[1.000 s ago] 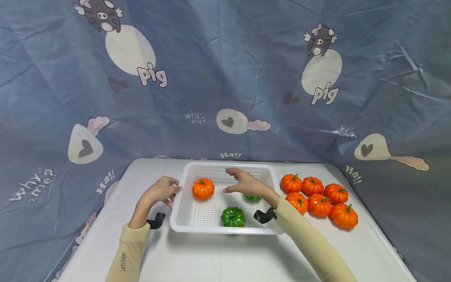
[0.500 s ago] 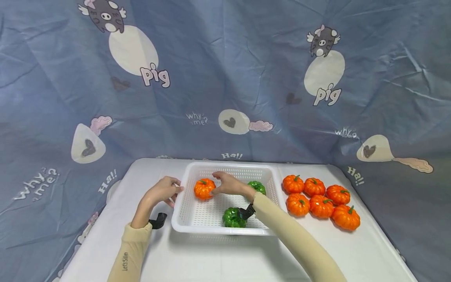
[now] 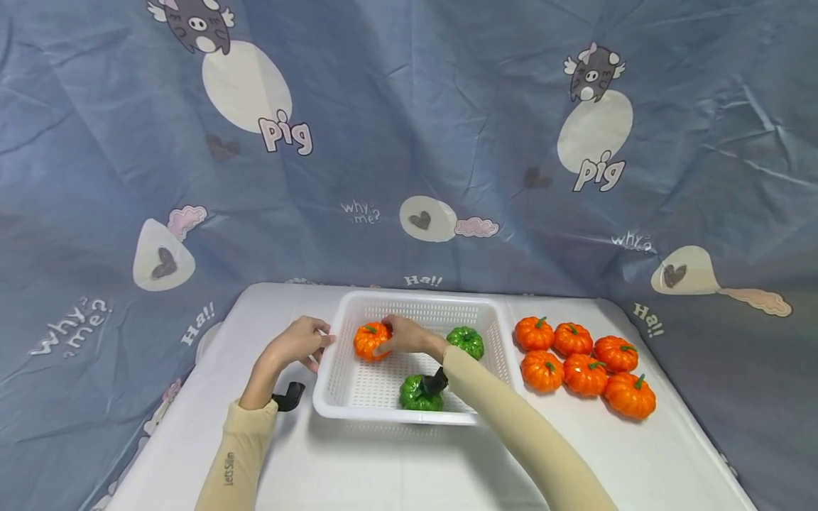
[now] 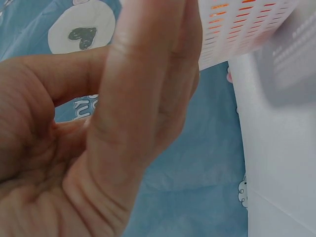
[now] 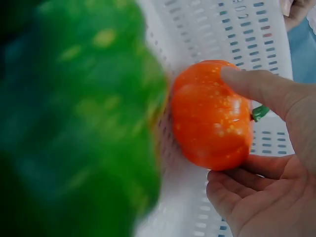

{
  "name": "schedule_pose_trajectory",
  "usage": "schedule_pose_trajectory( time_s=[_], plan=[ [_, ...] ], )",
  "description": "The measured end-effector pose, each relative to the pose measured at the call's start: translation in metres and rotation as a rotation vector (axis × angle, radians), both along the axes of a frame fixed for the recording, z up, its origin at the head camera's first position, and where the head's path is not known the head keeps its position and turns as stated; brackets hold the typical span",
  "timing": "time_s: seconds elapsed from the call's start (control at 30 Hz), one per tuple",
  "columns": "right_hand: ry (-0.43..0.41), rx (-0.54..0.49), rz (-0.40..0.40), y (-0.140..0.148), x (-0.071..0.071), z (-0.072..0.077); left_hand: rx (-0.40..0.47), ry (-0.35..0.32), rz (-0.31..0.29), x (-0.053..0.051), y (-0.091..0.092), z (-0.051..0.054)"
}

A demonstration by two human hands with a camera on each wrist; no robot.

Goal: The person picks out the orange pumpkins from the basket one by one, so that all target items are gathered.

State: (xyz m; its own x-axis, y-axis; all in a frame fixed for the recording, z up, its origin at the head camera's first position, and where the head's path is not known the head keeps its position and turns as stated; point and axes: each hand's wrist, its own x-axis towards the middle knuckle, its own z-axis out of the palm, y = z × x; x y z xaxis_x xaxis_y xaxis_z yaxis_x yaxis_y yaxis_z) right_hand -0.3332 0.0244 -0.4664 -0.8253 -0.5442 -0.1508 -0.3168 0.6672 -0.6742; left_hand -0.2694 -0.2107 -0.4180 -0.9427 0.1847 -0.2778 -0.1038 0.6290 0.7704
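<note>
A white perforated plastic basket (image 3: 409, 416) holds one orange toy pumpkin (image 3: 368, 342) at its left and two green toy pumpkins, one at the back right (image 3: 466, 342) and one at the front (image 3: 415, 394). My right hand (image 3: 409, 335) grips the orange pumpkin, thumb on one side and fingers on the other; the right wrist view shows this pumpkin (image 5: 212, 116) against the basket floor. A green pumpkin (image 5: 84, 118) looms blurred beside it. My left hand (image 3: 299, 344) holds the basket's left rim. In the left wrist view its fingertips are out of frame.
Several orange toy pumpkins (image 3: 584, 375) stand in two rows on the white table (image 3: 409, 468), right of the basket. A blue printed cloth (image 3: 409, 142) hangs behind the table and along its sides. Black wrist cameras (image 3: 290, 396) sit on both wrists.
My right hand has moved left across the basket from above its middle, and its fingers have come round the orange pumpkin. The left hand has stayed at the basket's rim.
</note>
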Motion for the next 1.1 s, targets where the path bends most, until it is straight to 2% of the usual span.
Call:
schedule_pose_trajectory(
  time_s=[0.4,1.1],
  plan=[
    [0.006,-0.003,-0.019,0.003,0.000,-0.003,0.004,0.010,-0.005,0.000,0.001,0.000],
    [-0.037,-0.080,-0.019,0.018,-0.003,0.007,0.012,0.004,-0.004,0.001,0.001,0.001]
  ],
)
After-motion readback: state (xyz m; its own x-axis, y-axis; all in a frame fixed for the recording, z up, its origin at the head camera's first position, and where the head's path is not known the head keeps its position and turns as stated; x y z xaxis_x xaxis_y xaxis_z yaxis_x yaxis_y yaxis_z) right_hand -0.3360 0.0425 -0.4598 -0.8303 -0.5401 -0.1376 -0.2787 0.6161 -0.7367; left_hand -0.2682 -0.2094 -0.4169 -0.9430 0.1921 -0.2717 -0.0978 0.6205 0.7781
